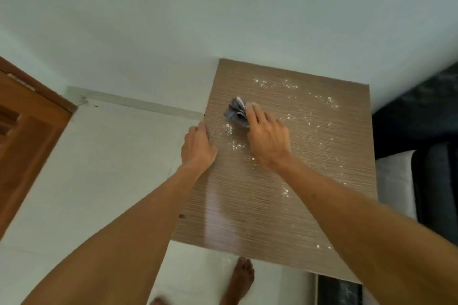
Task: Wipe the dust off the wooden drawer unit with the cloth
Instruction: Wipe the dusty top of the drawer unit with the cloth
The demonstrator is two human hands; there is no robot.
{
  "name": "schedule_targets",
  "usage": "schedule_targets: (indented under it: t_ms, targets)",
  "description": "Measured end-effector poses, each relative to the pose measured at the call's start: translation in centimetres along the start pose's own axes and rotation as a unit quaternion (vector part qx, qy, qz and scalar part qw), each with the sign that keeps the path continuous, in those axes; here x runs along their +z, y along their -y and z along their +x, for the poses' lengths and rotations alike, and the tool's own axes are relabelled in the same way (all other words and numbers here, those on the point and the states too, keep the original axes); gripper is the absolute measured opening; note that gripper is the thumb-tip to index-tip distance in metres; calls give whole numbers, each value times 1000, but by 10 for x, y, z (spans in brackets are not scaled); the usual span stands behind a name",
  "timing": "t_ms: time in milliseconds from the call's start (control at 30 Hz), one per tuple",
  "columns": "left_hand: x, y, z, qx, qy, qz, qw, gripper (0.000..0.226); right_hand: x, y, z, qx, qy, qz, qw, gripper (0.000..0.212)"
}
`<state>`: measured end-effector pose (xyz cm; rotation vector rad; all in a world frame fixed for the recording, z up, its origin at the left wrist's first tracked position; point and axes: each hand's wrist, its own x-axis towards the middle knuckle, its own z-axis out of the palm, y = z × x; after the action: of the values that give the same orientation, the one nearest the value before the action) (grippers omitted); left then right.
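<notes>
The wooden drawer unit (309, 181) shows its brown, grained top from above, standing against the white wall. White dust specks (319, 104) lie scattered over its far and right parts, with small clumps near its left side. A bunched grey-blue cloth (235, 111) rests on the top near the far left. My right hand (266, 137) presses on the cloth's right side, fingers closed over it. At the unit's left edge my left hand (198, 147) lies flat with its fingers curled over the rim.
A brown wooden door (27, 136) stands at the left. White floor tiles (104, 161) lie left of the unit. A dark bed with a white pillow (396, 181) adjoins the unit's right side. My bare foot (239, 280) stands on the floor before the unit.
</notes>
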<state>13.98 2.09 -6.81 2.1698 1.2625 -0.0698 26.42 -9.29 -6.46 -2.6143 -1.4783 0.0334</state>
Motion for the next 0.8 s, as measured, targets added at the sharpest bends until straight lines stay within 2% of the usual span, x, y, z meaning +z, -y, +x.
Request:
schedule_targets:
  t_ms: [133, 267, 400, 500, 600, 733, 800]
  targets:
    - [8, 3, 11, 7, 16, -4, 1000, 52, -4, -31, 74, -17, -35, -34, 999, 51]
    - [10, 5, 17, -12, 24, -44, 999, 62, 5, -44, 132, -33, -8, -77, 996, 53]
    - [8, 5, 20, -22, 30, -58, 998, 67, 17, -46, 163, -38, 21, -106, 993, 55]
    - [8, 5, 18, -17, 26, -61, 998, 68, 24, -47, 169, -75, -4, -119, 990, 47]
    - [7, 6, 18, -21, 33, -73, 997, 68, 24, -51, 180, -117, 8, -72, 991, 50]
    - [9, 7, 16, -14, 36, -77, 996, 69, 26, -56, 187, -166, 106, 46, 979, 43]
    - [8, 7, 15, -6, 35, -80, 996, 69, 28, -57, 185, -168, 133, 65, 975, 55]
